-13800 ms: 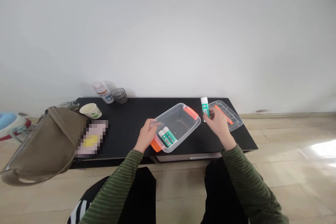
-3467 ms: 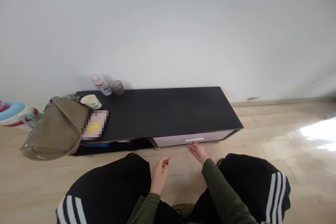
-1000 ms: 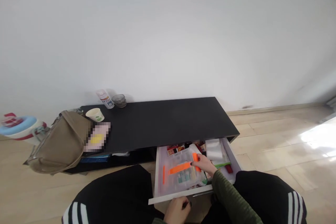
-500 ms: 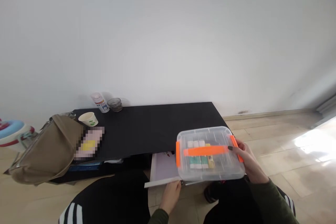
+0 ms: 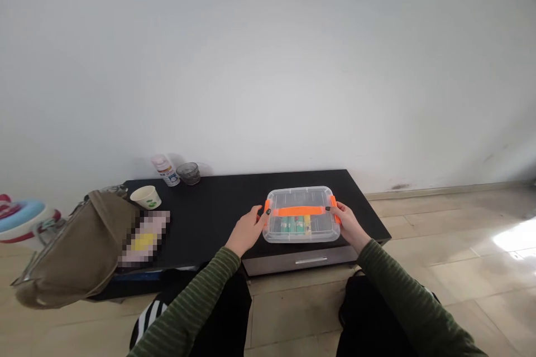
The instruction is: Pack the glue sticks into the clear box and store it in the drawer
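A clear plastic storage box with an orange handle and orange side latches is at the front right of the black cabinet top. Through its lid, green-and-white and yellow items show inside. My left hand grips the box's left end, its thumb at the orange latch. At the opposite end, my right hand is closed on the right latch side, thumb on the lid. Whether the box rests fully on the top I cannot tell. Below it, the drawer with a silver handle is closed.
To the left lie a brown bag and a blurred pink-and-yellow item. Behind them stand a paper cup, a spray can and a glass bowl. A white-and-blue container is at far left. The wall rises behind.
The drawer has gone from pulled out to closed. My left hand has left its front and taken the box's left end. The box has moved left and back, over the cabinet top.
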Tool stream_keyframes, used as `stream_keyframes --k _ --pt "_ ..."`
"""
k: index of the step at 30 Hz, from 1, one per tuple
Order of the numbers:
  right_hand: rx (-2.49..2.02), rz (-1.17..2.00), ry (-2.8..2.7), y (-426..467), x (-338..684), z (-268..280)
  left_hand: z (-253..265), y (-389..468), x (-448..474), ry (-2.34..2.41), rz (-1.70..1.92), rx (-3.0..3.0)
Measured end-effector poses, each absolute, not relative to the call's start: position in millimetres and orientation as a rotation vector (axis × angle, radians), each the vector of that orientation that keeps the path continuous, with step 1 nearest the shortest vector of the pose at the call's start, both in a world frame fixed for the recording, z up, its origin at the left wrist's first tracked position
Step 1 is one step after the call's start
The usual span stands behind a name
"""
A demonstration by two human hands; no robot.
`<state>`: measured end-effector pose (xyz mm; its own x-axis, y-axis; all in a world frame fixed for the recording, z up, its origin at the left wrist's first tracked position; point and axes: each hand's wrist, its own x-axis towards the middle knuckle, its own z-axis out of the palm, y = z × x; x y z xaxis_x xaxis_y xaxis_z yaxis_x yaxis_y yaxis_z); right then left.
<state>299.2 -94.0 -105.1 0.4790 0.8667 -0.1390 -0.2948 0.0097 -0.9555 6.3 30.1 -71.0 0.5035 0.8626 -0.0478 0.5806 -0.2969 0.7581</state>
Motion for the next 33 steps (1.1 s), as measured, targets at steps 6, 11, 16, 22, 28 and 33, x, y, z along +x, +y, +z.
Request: stream_keyframes --k 6,11,16,22,28,33 --pt "-1.405 1.077 -0.684 -61 303 -130 -91 66 17 1.228 0.489 1.905" --pt "-1.405 1.108 -0.704 -53 310 -142 -100 73 19 1.161 0.518 1.842" --pt "-1.325 1.239 -0.558 -50 317 -147 -97 68 17 1.152 0.510 1.715" --pt "-1.338 1.288 -0.507 -44 327 -147 -106 66 16 1.096 0.589 1.585" --pt "-1.590 0.925 -0.747 -35 343 -132 -122 66 22 1.094 0.698 1.424" --pt "-1.689 0.709 -1.017 -21 336 -120 -120 58 23 1.090 0.673 1.444"
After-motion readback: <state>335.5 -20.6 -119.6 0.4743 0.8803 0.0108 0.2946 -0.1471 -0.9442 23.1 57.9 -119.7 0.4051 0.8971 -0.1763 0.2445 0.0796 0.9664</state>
